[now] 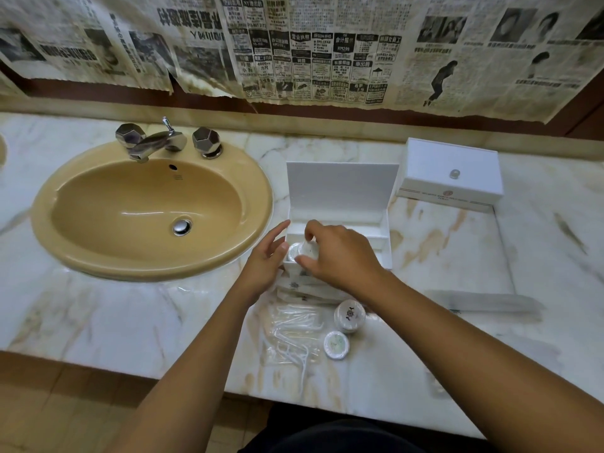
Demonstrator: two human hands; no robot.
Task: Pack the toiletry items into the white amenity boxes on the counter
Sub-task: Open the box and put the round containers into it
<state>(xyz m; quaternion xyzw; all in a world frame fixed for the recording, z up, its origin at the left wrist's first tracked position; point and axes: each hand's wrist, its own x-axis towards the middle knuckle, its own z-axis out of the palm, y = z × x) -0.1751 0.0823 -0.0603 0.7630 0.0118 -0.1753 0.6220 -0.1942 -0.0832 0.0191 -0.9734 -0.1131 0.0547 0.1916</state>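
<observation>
Open amenity box (340, 220) mid-bench, right of sink (150, 207). Right hand (340, 256) grip clamped on round packet (309, 250) over near-left compartment; left hand (266, 259) fingers apart, steadying box. Seat packet flat beside its neighbour. 2 round packets (343, 328) wait near.

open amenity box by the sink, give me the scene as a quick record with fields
open box: white amenity box, lid up, right of the sink
right hand: right hand grips a small white round container over the box's left end
left hand: left hand open, fingers at the box's left edge
closed box: second white box behind and to the right
still on counter: two round containers, clear wrapped items
</observation>
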